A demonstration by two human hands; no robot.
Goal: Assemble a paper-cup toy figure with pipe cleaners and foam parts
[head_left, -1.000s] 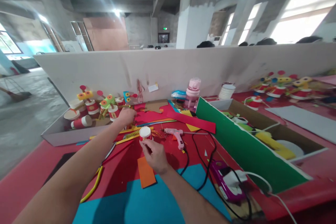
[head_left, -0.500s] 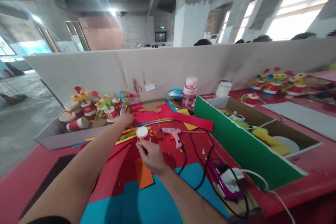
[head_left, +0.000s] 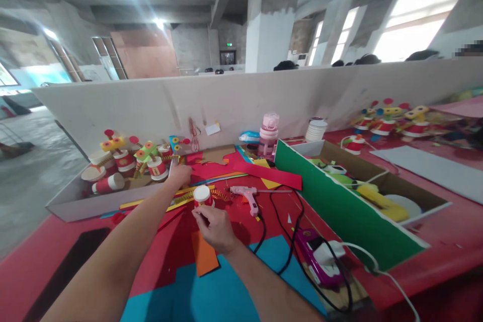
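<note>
My right hand [head_left: 214,225] pinches the lower side of a small red paper cup with a white top [head_left: 203,195], which stands upside down on the red table with yellow folded paper strips [head_left: 184,195] at its sides. My left hand [head_left: 179,174] reaches farther back, fingers curled over sheets of coloured paper [head_left: 211,168] beside the white tray; what it holds, if anything, is hidden. A pink glue gun [head_left: 246,194] lies just right of the cup.
A white tray [head_left: 66,206] at the left holds several decorated cup figures [head_left: 124,158]. A green-sided cardboard box [head_left: 339,206] stands at the right. Black cords [head_left: 281,231], a purple device [head_left: 320,260], a pink bottle [head_left: 267,136] and blue and orange sheets [head_left: 204,254] lie around.
The view has shifted slightly; my left hand has drawn a little back from the tray's figures onto the paper. My right hand stays on the cup.
</note>
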